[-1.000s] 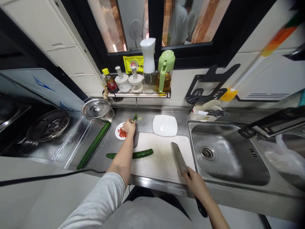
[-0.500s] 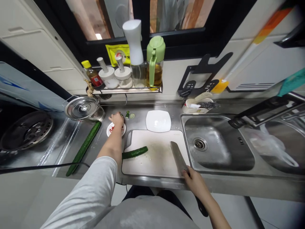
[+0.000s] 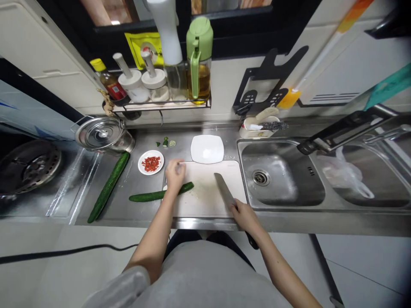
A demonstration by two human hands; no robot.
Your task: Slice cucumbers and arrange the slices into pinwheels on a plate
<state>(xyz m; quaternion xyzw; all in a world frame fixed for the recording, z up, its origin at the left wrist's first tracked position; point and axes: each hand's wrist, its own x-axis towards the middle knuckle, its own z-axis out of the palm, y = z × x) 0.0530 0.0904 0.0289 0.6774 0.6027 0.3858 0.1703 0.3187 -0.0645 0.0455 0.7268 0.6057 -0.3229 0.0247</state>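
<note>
Here's the right hand (image 3: 245, 215), fingers clamped firmly around the handle of the broad knife (image 3: 224, 188), blade angled away from the body over the right half of the pale cutting board (image 3: 208, 207); whether the steel touches the board, I can't tell. Over on the other side, the left hand (image 3: 175, 174) hovers by the board's left edge, fingers curled in and a touch blurred, so there's no telling whether they pinch anything. Right below that wrist lies the cut cucumber (image 3: 146, 197), one end on the board, the other reaching out over the steel surface (image 3: 138, 214), its middle hidden behind the arm. A whole cucumber (image 3: 109, 186) sits further left, slanting up towards the lidded pot (image 3: 102, 134). Between pot and board, a small round plate (image 3: 140, 164) carries chopped red pieces (image 3: 150, 163), and just behind it, a few green cucumber scraps (image 3: 165, 142) lie on the bare steel. Straight ahead, a white plate (image 3: 207, 149) sits right at the board's far edge, nothing on it but glare. Out to the right, the sink (image 3: 285, 186) stands close beside the board, and up on the wall rack (image 3: 160, 106) there's a green-topped oil jug (image 3: 199, 55) among the seasonings.
</note>
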